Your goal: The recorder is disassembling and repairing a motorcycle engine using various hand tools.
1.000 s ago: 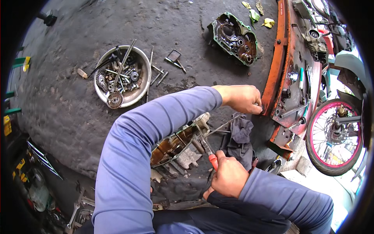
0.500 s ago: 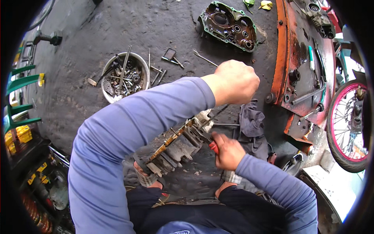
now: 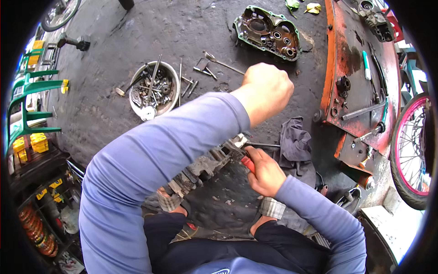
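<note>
Right grip: right hand (image 3: 267, 171) clamped on red-handled tool (image 3: 247, 163), tip at engine block (image 3: 200, 169)
Left grip: left hand (image 3: 267, 91) raised, closed in fist, cannot tell if holding anything
Block: on ground between person's feet
Nearby: dark rag (image 3: 295, 144) right of block; metal bowl (image 3: 153, 89) of parts, engine cover (image 3: 268, 32) well apart

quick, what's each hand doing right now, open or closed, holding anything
Left hand: raised above the floor in a closed fist; whether it holds anything cannot be told.
Right hand: closed on a red-handled tool set against the engine part.
</note>
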A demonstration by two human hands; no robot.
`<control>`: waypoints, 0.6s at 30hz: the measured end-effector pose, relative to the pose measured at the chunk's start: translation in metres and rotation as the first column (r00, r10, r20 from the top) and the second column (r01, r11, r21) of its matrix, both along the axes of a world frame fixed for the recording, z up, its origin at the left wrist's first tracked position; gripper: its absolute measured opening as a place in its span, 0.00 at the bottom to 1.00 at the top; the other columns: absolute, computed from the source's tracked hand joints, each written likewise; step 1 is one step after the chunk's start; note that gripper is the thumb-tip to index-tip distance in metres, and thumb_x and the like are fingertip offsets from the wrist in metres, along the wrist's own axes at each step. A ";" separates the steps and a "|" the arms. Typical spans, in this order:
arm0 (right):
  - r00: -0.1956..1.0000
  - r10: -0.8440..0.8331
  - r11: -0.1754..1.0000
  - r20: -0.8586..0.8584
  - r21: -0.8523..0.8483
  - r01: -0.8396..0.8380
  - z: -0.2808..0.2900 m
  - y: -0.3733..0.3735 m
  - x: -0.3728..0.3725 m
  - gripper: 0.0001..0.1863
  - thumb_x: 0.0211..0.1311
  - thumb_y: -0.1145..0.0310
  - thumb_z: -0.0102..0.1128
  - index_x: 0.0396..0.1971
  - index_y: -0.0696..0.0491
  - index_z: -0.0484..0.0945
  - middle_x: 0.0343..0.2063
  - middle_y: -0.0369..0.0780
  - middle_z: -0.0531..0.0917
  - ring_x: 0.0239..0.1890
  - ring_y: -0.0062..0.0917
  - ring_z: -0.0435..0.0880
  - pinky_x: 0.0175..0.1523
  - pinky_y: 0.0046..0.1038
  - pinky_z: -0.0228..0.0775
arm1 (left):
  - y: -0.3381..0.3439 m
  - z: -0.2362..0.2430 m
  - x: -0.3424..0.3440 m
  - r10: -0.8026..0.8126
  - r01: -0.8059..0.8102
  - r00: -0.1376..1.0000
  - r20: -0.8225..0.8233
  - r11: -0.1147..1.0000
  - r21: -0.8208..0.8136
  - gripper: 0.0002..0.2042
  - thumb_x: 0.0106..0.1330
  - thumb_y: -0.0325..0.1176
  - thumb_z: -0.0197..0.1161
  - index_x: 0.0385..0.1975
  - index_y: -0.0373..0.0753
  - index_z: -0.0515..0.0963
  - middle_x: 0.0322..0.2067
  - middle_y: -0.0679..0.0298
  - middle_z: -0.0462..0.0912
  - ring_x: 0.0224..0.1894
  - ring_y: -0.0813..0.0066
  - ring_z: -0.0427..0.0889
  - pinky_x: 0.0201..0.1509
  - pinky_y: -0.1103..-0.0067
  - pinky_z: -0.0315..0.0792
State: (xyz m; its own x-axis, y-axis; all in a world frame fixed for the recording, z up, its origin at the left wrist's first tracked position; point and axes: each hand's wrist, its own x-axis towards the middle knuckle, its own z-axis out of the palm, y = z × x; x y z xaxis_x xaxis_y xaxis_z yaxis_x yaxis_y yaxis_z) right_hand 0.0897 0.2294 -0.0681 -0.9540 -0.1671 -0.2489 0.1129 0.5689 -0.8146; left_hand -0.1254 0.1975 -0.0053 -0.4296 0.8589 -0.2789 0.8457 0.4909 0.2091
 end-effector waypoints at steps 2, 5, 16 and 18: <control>0.977 -0.039 0.998 0.210 -0.030 0.047 0.022 0.002 0.005 0.31 0.49 0.77 0.53 0.57 0.68 0.66 0.43 0.61 0.77 0.49 0.57 0.77 0.57 0.44 0.69 | -0.002 -0.005 -0.005 -0.140 0.145 0.989 -0.044 0.975 0.167 0.07 0.54 0.31 0.61 0.23 0.39 0.87 0.26 0.53 0.87 0.31 0.57 0.89 0.33 0.67 0.82; 0.919 0.013 0.998 0.393 0.053 -0.037 0.050 0.000 -0.005 0.27 0.49 0.75 0.54 0.52 0.68 0.69 0.41 0.62 0.78 0.49 0.57 0.78 0.56 0.45 0.69 | -0.004 -0.014 -0.004 -0.119 0.131 0.991 -0.058 0.945 0.299 0.08 0.53 0.32 0.60 0.20 0.39 0.85 0.24 0.54 0.86 0.29 0.56 0.88 0.32 0.66 0.81; 0.512 -0.134 0.964 0.848 0.231 -0.131 0.126 -0.055 -0.074 0.24 0.50 0.67 0.52 0.42 0.72 0.75 0.35 0.64 0.81 0.45 0.58 0.81 0.52 0.46 0.73 | 0.022 0.014 0.017 -0.005 0.027 0.989 0.147 0.989 -0.147 0.07 0.58 0.33 0.68 0.36 0.48 0.87 0.30 0.75 0.85 0.33 0.75 0.85 0.20 0.73 0.66; 0.523 -0.090 0.952 0.847 0.227 -0.203 0.132 -0.066 -0.089 0.22 0.50 0.66 0.52 0.37 0.72 0.78 0.36 0.63 0.82 0.46 0.56 0.82 0.52 0.44 0.74 | 0.017 -0.001 0.017 -0.037 0.037 0.995 0.091 0.999 0.004 0.08 0.55 0.33 0.70 0.36 0.48 0.87 0.29 0.77 0.84 0.31 0.74 0.84 0.19 0.73 0.64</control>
State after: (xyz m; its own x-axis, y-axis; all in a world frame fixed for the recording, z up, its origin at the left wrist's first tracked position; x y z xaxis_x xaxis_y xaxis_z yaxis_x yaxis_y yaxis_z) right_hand 0.0009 0.1632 0.0639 -0.2591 -0.0006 -0.9658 0.6174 0.7689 -0.1661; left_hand -0.1082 0.2145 -0.0066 -0.3704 0.8745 -0.3131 0.8408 0.4589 0.2873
